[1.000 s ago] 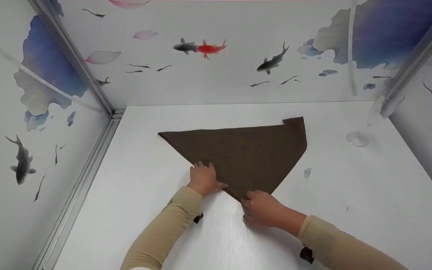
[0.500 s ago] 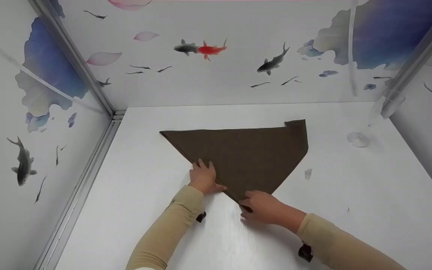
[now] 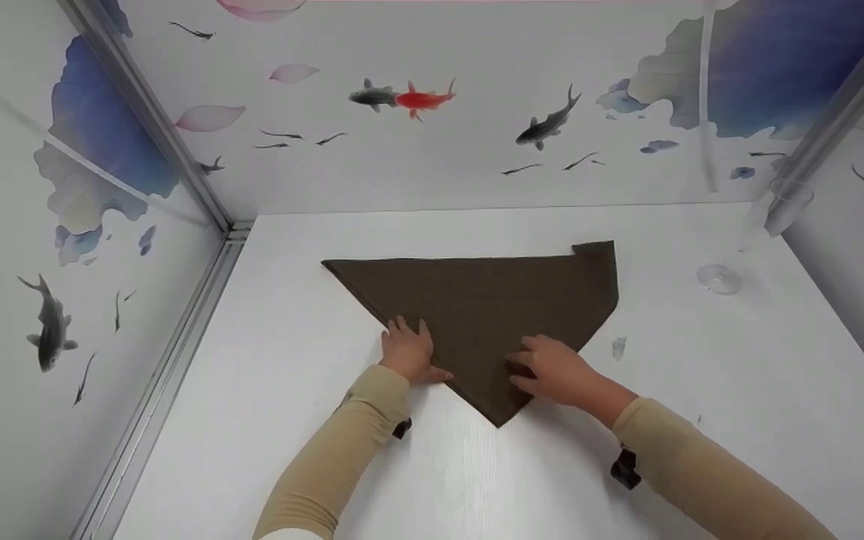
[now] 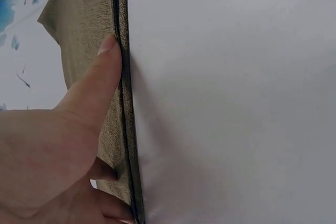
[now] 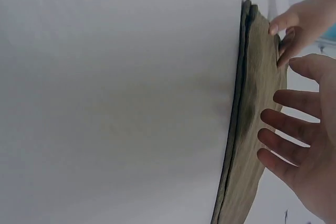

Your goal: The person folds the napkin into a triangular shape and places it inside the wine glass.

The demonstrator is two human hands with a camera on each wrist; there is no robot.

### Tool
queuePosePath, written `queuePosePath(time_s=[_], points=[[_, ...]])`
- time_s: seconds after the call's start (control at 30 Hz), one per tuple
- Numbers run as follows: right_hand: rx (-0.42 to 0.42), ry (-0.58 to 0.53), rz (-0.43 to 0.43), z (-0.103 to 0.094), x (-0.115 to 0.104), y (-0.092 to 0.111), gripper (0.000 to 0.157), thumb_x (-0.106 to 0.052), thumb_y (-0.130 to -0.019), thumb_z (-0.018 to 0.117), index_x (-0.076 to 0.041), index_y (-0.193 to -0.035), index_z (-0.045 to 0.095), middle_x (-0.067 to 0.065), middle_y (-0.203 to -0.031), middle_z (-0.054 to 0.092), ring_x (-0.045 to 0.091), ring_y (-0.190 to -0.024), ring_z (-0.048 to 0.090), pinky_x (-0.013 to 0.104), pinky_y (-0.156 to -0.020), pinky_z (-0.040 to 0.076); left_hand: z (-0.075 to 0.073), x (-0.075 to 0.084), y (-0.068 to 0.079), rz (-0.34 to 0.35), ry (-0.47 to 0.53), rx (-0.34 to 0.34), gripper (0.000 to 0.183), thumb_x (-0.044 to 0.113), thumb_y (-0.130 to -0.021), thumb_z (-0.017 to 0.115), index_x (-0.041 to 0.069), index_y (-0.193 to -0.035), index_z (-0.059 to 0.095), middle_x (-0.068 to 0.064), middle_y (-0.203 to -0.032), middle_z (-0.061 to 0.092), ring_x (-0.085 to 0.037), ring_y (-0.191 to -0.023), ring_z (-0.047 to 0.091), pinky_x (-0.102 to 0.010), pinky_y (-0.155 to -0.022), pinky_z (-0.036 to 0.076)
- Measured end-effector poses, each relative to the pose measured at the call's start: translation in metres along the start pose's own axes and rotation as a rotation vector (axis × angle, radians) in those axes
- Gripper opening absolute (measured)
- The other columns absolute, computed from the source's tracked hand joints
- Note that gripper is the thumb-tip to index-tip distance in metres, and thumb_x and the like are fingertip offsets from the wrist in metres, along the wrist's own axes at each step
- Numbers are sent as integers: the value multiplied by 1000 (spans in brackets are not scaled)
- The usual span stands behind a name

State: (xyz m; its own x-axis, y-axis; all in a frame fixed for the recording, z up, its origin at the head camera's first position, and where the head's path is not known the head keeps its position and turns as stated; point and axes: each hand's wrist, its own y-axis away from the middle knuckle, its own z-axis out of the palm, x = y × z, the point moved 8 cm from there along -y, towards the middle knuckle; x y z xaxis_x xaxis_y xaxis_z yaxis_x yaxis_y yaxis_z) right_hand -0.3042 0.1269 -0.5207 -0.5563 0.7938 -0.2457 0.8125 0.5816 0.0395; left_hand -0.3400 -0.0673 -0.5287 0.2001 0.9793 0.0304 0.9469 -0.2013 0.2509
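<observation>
A dark brown folded cloth [image 3: 462,300] lies flat, with one point toward the person and a small flap at its far right corner. On its left slanting edge rests my left hand [image 3: 408,354], fingers spread; the left wrist view shows the thumb [image 4: 100,77] lying along the layered edge [image 4: 123,77]. My right hand [image 3: 558,371] is over the cloth's near right edge, holding nothing. Its fingers [image 5: 286,124] are spread and slightly bent in the right wrist view; whether they touch the cloth I cannot tell.
The cloth lies on a white table [image 3: 252,405] enclosed by printed panels. Toward the right are a clear round disc [image 3: 719,279] and a small translucent scrap [image 3: 619,347]. A clear cup-like object [image 3: 788,206] is at the far right corner.
My right hand has let go of the cloth's near corner and moved up and to the right. That corner now lies flat in sight. The left hand stays nearly still.
</observation>
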Motion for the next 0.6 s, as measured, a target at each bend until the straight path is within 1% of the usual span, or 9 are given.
queuePosePath(time_s=[0.07, 0.13, 0.2, 0.27, 0.37, 0.43, 0.53, 0.6], points=[[23, 18, 20, -4, 14, -3, 36, -26, -91, 69, -3, -118, 68, 10, -103, 57, 26, -93, 54, 41, -82, 50, 0, -2, -1, -5, 12, -4, 106, 65, -75, 72, -3, -148, 36, -37, -146, 31, -51, -136, 30, -57, -107, 31], [37, 34, 53, -6, 28, -6, 40, -26, -91, 69, -2, -123, 65, 15, -115, 58, 31, -105, 55, 45, -92, 48, 0, -2, -1, -10, 13, -9, 106, 65, -76, 72, -2, -148, 35, -36, -147, 30, -50, -136, 29, -57, -106, 32], [49, 41, 76, -7, 40, -8, 43, -25, -92, 68, -1, -127, 63, 18, -125, 56, 35, -117, 52, 49, -99, 43, 1, -2, -2, -13, -7, -19, 106, 67, -76, 70, -1, -149, 34, -35, -148, 29, -50, -136, 29, -57, -105, 33], [51, 32, 112, -8, 51, -9, 46, -26, -92, 68, 0, -130, 60, 19, -132, 53, 37, -125, 47, 50, -103, 39, 2, -1, -3, -16, -29, -31, 107, 68, -77, 68, 0, -150, 32, -35, -148, 28, -50, -137, 28, -56, -106, 34], [36, 11, 154, -5, 65, -10, 51, -26, -94, 66, 0, -135, 55, 21, -139, 49, 38, -131, 42, 52, -107, 34, 5, 1, -6, -20, -79, -54, 108, 70, -77, 66, 0, -151, 30, -35, -149, 27, -50, -136, 29, -52, -107, 34], [19, -2, 182, -3, 73, -11, 54, -27, -94, 65, 0, -138, 52, 22, -142, 46, 39, -133, 38, 53, -108, 31, 5, 1, -7, -28, -88, -68, 109, 70, -77, 66, 0, -151, 29, -35, -149, 27, -51, -136, 28, -51, -108, 33], [9, 7, 196, -2, 83, -12, 55, -27, -95, 64, 2, -139, 50, 23, -144, 44, 41, -134, 36, 54, -109, 30, 6, 1, -8, -41, -101, -84, 109, 70, -77, 67, 0, -151, 28, -35, -149, 27, -51, -136, 29, -49, -109, 32], [6, 8, 206, -2, 90, -12, 55, -26, -94, 64, 2, -139, 49, 24, -144, 43, 41, -134, 36, 54, -109, 29, 6, 2, -7, -45, -98, -83, 109, 69, -77, 68, -1, -151, 29, -36, -148, 27, -52, -136, 29, -49, -108, 34]])
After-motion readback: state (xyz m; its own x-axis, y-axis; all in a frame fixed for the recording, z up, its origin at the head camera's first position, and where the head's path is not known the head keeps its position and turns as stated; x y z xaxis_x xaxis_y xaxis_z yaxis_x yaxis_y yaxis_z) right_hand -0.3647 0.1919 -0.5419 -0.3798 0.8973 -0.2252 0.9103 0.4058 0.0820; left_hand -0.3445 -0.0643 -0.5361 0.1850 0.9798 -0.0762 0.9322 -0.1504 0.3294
